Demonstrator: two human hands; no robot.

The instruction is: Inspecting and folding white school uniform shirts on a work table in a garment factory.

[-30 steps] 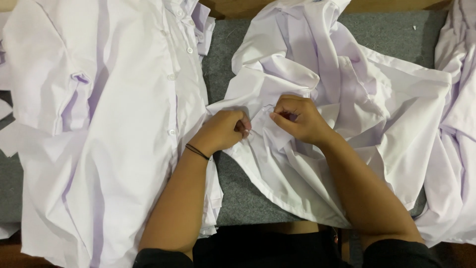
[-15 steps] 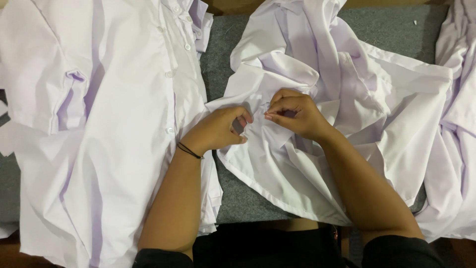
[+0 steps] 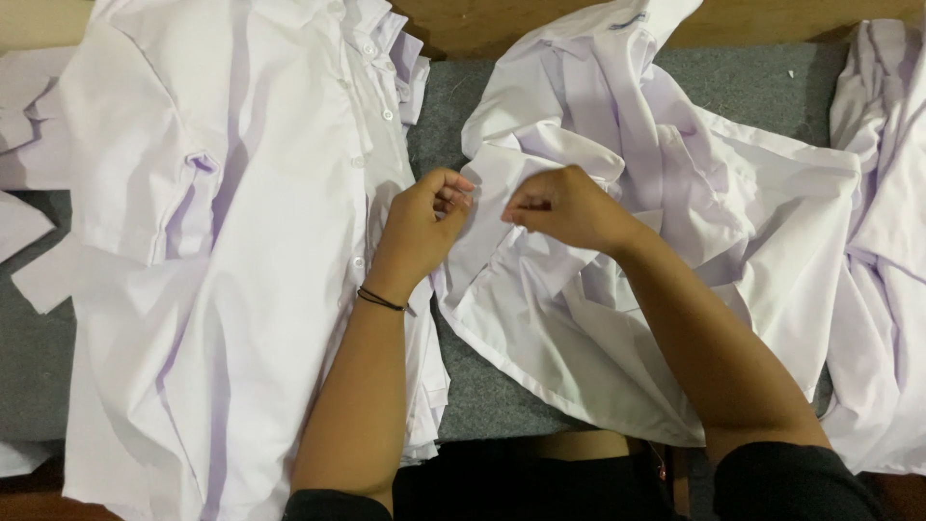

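Observation:
A crumpled white shirt point(image 3: 694, 193) lies in the middle of the grey felt-covered table point(image 3: 453, 106). My left hand point(image 3: 424, 217) is closed over the shirt's left edge, a thin dark band on its wrist. My right hand point(image 3: 564, 207) pinches a fold of the same shirt just to the right, fingertips together. The two hands are a few centimetres apart above the cloth. What the fingers pinch is too small to make out.
A stack of white shirts point(image 3: 222, 241) lies spread out on the left, buttons showing along its placket. More white shirts point(image 3: 887, 241) sit at the right edge. A wooden strip point(image 3: 482, 24) runs along the far side of the table.
Both hands have lifted slightly and drawn a little apart. The shirt fold between them has shifted upward with them.

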